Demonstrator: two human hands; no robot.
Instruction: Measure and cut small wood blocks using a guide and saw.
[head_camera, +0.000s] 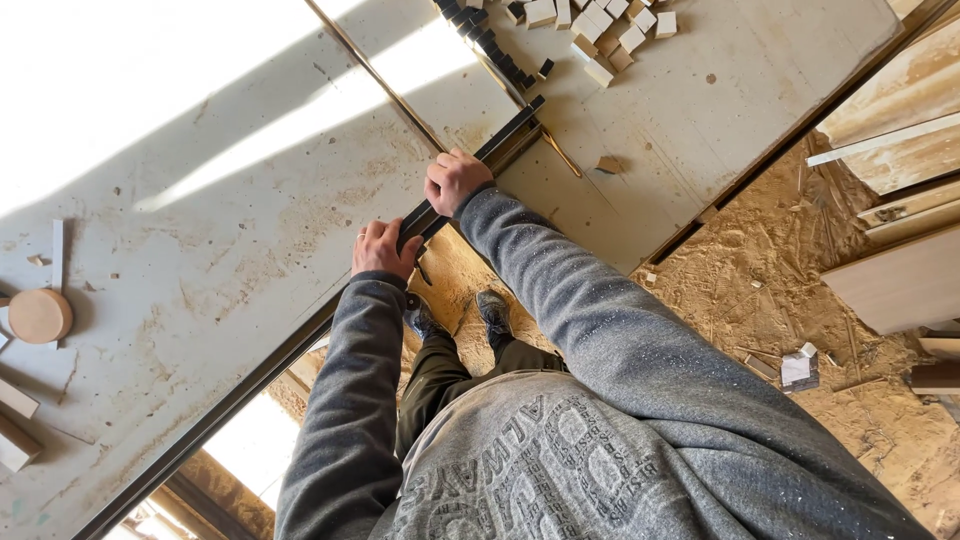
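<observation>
Both of my hands grip a long dark bar (505, 140) that lies slanted along the edge of a dusty grey worktable (220, 270). My left hand (380, 250), with a ring on one finger, clasps the bar's near end. Farther up the bar, my right hand (455, 180) is closed over its middle. The far end of the bar rests on the table close to a thin stick (562, 155). Both arms are in grey sleeves. My shoes (495, 312) show below the bar on the sawdust floor.
A heap of small pale wood blocks (605, 30) and a row of dark blocks (490, 45) lie at the table's far end. A round wooden disc (40, 315) and offcuts (15, 425) sit at the left. Planks (900, 280) lie on the sawdust floor (780, 270) at the right.
</observation>
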